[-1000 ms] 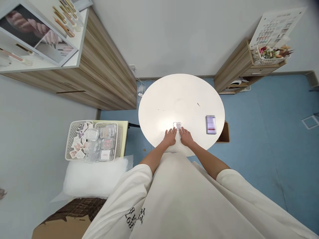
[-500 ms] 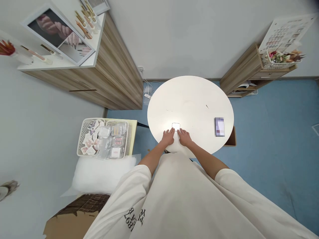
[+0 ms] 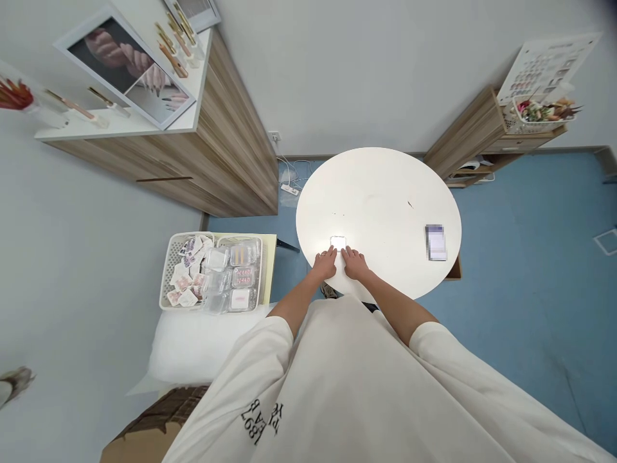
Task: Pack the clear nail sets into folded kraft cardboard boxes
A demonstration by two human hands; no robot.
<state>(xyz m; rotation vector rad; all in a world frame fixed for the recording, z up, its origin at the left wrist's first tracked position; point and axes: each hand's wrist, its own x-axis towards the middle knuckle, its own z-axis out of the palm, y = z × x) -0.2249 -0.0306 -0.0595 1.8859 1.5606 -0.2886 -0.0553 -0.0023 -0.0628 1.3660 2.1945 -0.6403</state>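
Stands at an oval white table, seen from above, dressed in a white short-sleeved top with black lettering on the left side. Has both hands at the near part of the tabletop, before a small square case with clear edges and a white middle. Sets the fingertips of the left hand at the near left corner of the case, and those of the right hand at the near right corner. Stretches the fingers forward, slightly spread, with a narrow gap between the hands; cannot tell at this size whether pinching the rim or merely touching it. Has a phone with a blurred screen well to the right on the same table. Has, off to the left, white baskets of printed cards and clear plastic boxes. Faces a wood-grain cabinet at left, topped with a framed photo, and a flower basket at right.
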